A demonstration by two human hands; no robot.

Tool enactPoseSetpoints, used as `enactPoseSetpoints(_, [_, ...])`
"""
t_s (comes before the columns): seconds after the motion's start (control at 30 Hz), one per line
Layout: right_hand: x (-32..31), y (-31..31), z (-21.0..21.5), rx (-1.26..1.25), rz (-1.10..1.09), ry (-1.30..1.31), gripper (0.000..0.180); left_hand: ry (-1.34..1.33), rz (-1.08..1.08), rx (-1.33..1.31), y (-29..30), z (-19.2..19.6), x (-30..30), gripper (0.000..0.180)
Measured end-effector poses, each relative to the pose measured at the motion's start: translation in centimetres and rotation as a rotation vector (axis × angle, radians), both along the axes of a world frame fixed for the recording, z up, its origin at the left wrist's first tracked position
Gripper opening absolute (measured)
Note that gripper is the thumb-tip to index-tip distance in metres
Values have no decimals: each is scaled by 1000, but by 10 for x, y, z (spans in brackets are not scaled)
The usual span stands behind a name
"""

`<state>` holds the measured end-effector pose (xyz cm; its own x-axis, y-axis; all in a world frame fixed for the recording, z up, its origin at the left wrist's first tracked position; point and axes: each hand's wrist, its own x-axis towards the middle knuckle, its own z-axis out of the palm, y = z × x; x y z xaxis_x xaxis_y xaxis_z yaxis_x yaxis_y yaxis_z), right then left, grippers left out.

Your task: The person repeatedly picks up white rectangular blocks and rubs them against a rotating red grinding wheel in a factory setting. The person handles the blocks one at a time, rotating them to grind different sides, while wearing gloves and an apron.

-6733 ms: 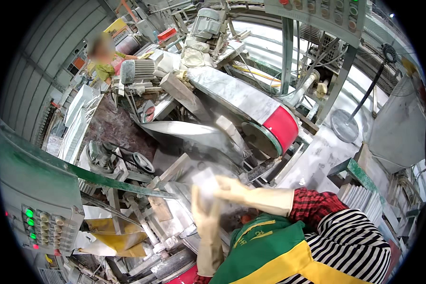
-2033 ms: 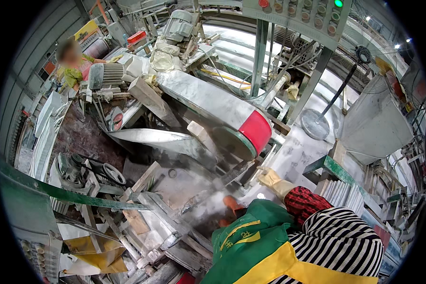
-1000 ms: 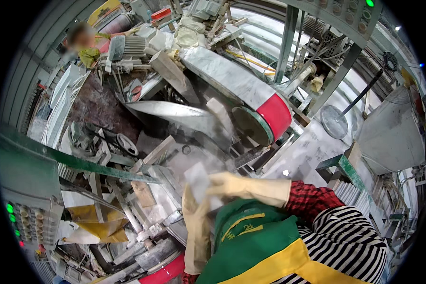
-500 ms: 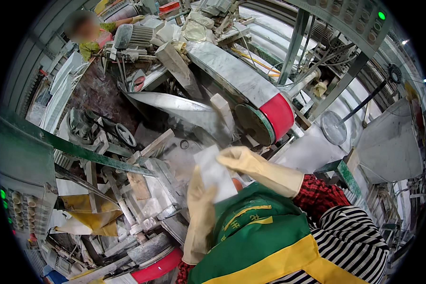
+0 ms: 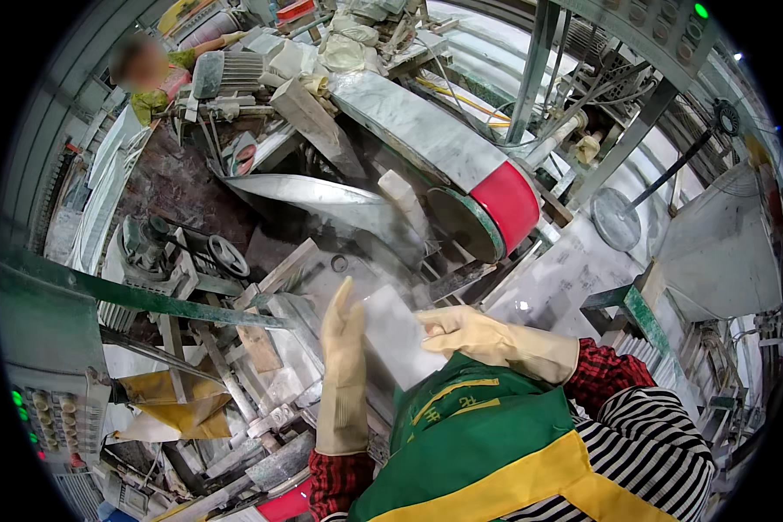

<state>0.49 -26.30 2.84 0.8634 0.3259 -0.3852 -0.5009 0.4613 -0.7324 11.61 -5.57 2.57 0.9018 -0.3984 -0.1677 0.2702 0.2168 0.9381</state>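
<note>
A thin white rectangular tile (image 5: 398, 335), smeared by motion, is held upright or tilted in front of my green apron. My right hand (image 5: 461, 332), in a cream rubber glove, grips its right edge with bent fingers. On the tile's other side is my left hand (image 5: 344, 326), gloved alike, its fingers stretched upward and apart. I cannot tell whether the left palm touches the tile's edge. Beyond the hands, a belt machine with a red-covered roller end (image 5: 506, 209) and a long pale belt extends to the far left.
A curved metal guard (image 5: 309, 189) and a wooden block (image 5: 404, 202) stand ahead. A green bar (image 5: 148, 296) crosses at left above a button panel (image 5: 52, 418). A handwheel (image 5: 228, 255) lies beyond it. Another person (image 5: 152, 96) works at the far left.
My left hand has straightened its fingers and shifted left, off the tile's face. My right hand has moved down from the tile's top corner to its right edge.
</note>
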Motion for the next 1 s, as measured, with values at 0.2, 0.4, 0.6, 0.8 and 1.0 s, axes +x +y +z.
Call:
enactPoseSetpoints(0.2, [2, -16, -9, -41, -206, -102, 56, 32, -218, 150, -27, 18, -29, 85])
enactPoseSetpoints(0.4, [52, -84, -72, -429, -864, -159, 63, 188, -420, 296, 18, -43, -58, 93])
enactPoseSetpoints(0.6, [98, -164, -141, -788, -1171, 37, 74, 329, 75, 402, 95, -81, -76, 79])
enactPoseSetpoints(0.8, [122, -179, -159, -907, -1185, 66, 78, 395, 133, 241, 135, -102, -81, 80])
enactPoseSetpoints(1.0, [126, -189, -186, -938, -1158, 39, 87, 457, 158, 337, 126, -109, -85, 85])
